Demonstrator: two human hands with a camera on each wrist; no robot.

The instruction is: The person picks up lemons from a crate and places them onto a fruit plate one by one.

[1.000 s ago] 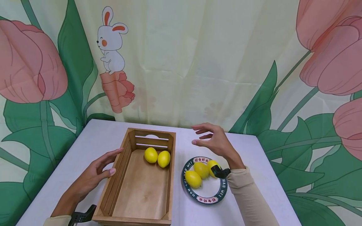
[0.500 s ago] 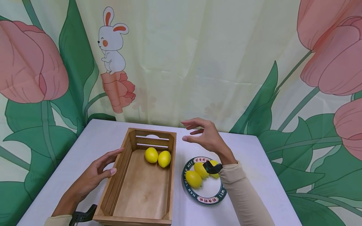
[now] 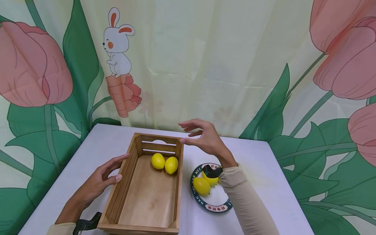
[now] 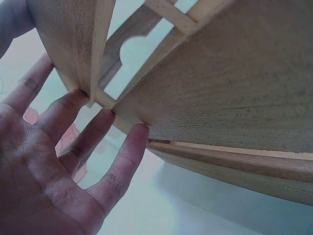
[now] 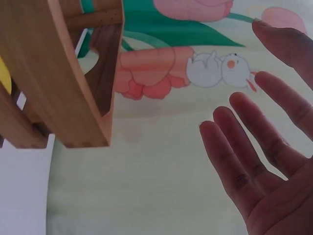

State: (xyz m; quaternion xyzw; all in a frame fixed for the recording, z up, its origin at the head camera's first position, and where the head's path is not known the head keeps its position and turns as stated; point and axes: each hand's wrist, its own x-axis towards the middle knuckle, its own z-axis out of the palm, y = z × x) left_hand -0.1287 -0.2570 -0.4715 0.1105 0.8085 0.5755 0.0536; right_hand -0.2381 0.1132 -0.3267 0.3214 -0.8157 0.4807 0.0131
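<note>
A slatted wooden crate (image 3: 151,195) stands on the table with two yellow lemons, a left one (image 3: 158,161) and a right one (image 3: 171,165), near its far end. My left hand (image 3: 101,179) rests against the crate's left side; in the left wrist view its straight fingertips touch the wooden slats (image 4: 215,88). Past the crate's far right corner my right hand (image 3: 204,137) hovers with nothing in it. The right wrist view shows its fingers (image 5: 239,132) spread beside the crate's end (image 5: 73,88). Below the right wrist, a plate (image 3: 202,204) bears lemons (image 3: 201,186), partly hidden by the wrist strap.
The white table (image 3: 255,163) ends at a curtain (image 3: 188,65) printed with tulips and a rabbit. Black straps with small cameras sit on both wrists, the left one (image 3: 88,223) close to the crate's near left corner.
My right hand has moved left and slightly upward from over the plate side toward the crate's far right corner, its arm now covering more of the plate. The left hand has stayed still.
</note>
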